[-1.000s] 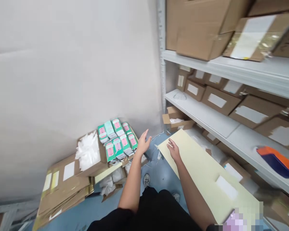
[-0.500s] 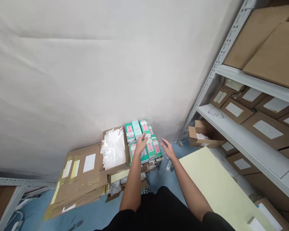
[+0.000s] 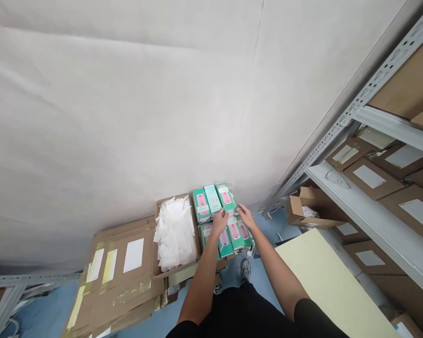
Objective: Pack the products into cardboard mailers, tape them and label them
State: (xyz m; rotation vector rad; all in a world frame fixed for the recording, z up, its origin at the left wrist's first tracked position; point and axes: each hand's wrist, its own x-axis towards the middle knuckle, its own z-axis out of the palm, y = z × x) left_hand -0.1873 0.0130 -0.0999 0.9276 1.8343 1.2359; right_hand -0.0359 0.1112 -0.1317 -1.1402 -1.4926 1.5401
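Note:
Several green-and-pink boxes (image 3: 224, 239) lie packed together in rows against the wall, with one pale mint box (image 3: 212, 198) among them. At the near end of a green-and-pink box (image 3: 226, 195) in the back row, my left hand (image 3: 220, 222) has its fingers closed against the left side. My right hand (image 3: 246, 217) meets the same box's right side with its fingertips. The box lies between both hands, level with its neighbours. My fingers cover its near corners.
Left of the boxes stands an open carton (image 3: 194, 234) full of white paper pieces (image 3: 175, 232). Flattened cardboard (image 3: 134, 286) is stacked farther left. A pale yellow board (image 3: 333, 281) and a metal shelf (image 3: 370, 211) with labelled cartons occupy the right.
My hands, open and apart over the boxes before, have come together around one box's near end. The view has shifted, and a shoe now shows on the floor.

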